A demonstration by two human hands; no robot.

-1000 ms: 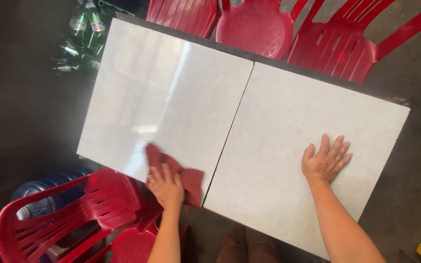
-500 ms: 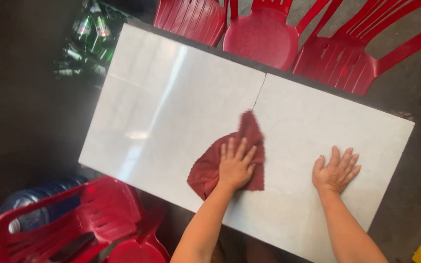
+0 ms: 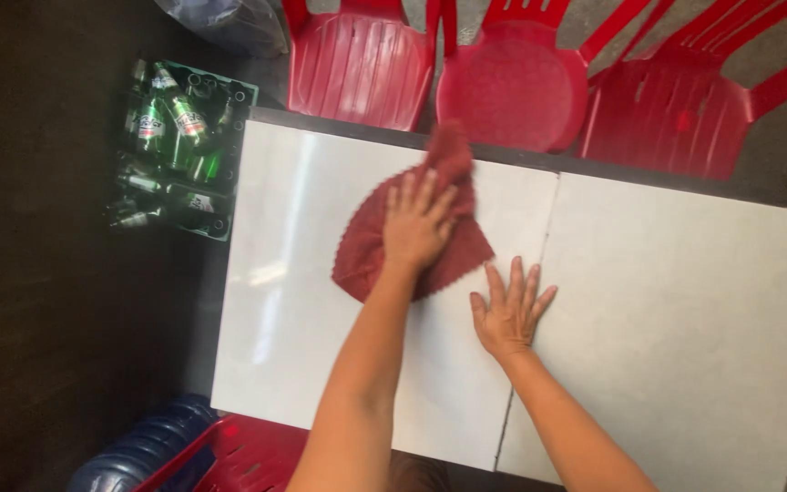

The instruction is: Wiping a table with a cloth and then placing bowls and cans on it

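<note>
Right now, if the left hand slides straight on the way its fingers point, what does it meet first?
The left hand, flat on the cloth, points toward the far table edge. Beyond that edge, the round red chair seat probably comes first, though it seems lower.

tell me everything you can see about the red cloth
The red cloth is dark red, soft-looking fabric with a zigzag-cut edge, spread in a rumpled fan on the white tiled table, one corner bunched toward the far edge. The left hand presses flat on its middle; the right hand rests just beside it.

One head-worn view looks steeply down from close above the white table [image 3: 685,301]; chairs [image 3: 512,91] line its far edge.
</note>
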